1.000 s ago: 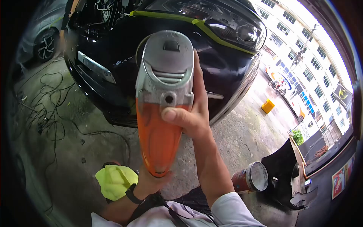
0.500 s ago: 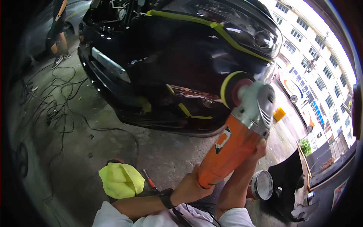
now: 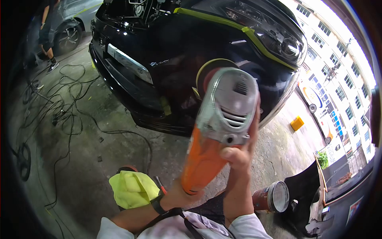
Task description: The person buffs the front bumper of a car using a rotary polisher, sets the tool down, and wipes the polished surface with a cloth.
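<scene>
An orange polisher (image 3: 207, 159) with a silver gear head slants up across the middle. My left hand (image 3: 183, 195), with a dark band at the wrist, is wrapped round its rear end. Near the head, my right hand (image 3: 240, 157) grips the tool from the right side, thumb on top. The yellow-edged round pad (image 3: 203, 75) is at the glossy black front bumper (image 3: 175, 51) of a car, partly hidden by the gear head; whether it touches the paint I cannot tell. Yellow-green tape (image 3: 262, 47) runs along the headlight's edge.
A yellow-green cloth (image 3: 133, 189) lies low left, beside a red-and-black tool handle (image 3: 160, 185). Black cables (image 3: 71, 103) tangle on the floor. At lower right are a bucket (image 3: 264, 199) and a black body panel (image 3: 302, 191). Another person (image 3: 47, 36) stands far left.
Both hands have swung the polisher left, its pad moving from near the bumper's lower lamp to higher on the bumper. The tool has rolled, so its vented head faces me. The other person has shifted left.
</scene>
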Action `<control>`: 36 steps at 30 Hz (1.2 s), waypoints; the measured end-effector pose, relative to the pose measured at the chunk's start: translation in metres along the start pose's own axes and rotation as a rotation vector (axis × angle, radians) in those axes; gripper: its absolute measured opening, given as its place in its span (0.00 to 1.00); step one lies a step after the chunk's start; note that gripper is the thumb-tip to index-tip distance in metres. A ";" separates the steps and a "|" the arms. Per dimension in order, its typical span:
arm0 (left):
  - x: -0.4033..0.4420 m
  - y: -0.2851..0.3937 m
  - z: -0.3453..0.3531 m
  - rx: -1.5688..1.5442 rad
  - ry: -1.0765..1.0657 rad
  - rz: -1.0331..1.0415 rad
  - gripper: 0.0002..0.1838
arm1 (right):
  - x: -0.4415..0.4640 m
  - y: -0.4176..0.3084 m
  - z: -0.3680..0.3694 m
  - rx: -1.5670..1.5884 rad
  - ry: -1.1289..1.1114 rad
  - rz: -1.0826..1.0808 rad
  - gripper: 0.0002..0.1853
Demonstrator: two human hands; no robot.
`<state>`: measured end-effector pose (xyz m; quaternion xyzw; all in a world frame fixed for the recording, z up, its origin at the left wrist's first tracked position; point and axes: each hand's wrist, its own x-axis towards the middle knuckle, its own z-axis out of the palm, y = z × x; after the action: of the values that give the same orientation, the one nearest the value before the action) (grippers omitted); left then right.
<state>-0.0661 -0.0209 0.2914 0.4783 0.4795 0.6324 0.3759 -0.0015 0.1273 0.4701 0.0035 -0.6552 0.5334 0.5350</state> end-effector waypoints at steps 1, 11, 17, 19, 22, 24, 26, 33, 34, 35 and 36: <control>0.000 0.002 -0.006 -0.057 -0.019 -0.052 0.26 | 0.002 -0.001 0.009 0.006 -0.017 0.035 0.77; -0.002 -0.013 -0.021 -0.273 0.056 -0.234 0.10 | 0.023 0.023 0.022 -0.299 -0.296 -0.097 0.75; -0.004 -0.020 0.026 -0.223 -0.015 -0.259 0.14 | -0.002 -0.009 -0.026 -0.022 -0.110 0.015 0.75; 0.001 -0.017 0.041 -0.091 -0.036 -0.164 0.22 | -0.013 -0.016 -0.045 -0.002 0.005 0.002 0.76; 0.015 -0.011 0.046 0.054 -0.045 -0.046 0.32 | -0.018 -0.017 -0.059 -0.012 0.084 -0.053 0.76; 0.016 -0.013 0.044 0.076 -0.039 0.018 0.34 | -0.019 -0.013 -0.058 -0.026 0.074 -0.063 0.76; 0.015 -0.021 0.037 0.070 -0.048 0.040 0.35 | -0.018 -0.004 -0.051 0.013 0.020 -0.094 0.77; 0.002 -0.036 -0.006 -0.150 -0.069 -0.198 0.16 | -0.004 0.018 0.001 0.006 -0.153 0.002 0.78; 0.000 -0.046 -0.013 -0.179 -0.068 -0.243 0.15 | -0.002 0.017 0.015 0.032 -0.149 0.014 0.76; -0.001 -0.052 -0.019 -0.208 -0.067 -0.289 0.14 | 0.001 0.023 0.020 0.029 -0.149 0.012 0.76; -0.001 -0.050 -0.024 -0.207 -0.071 -0.289 0.14 | 0.002 0.032 0.021 -0.044 -0.210 -0.022 0.75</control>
<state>-0.0879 -0.0143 0.2408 0.3853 0.4617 0.6006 0.5269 -0.0356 0.1276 0.4527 0.0546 -0.7191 0.5097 0.4692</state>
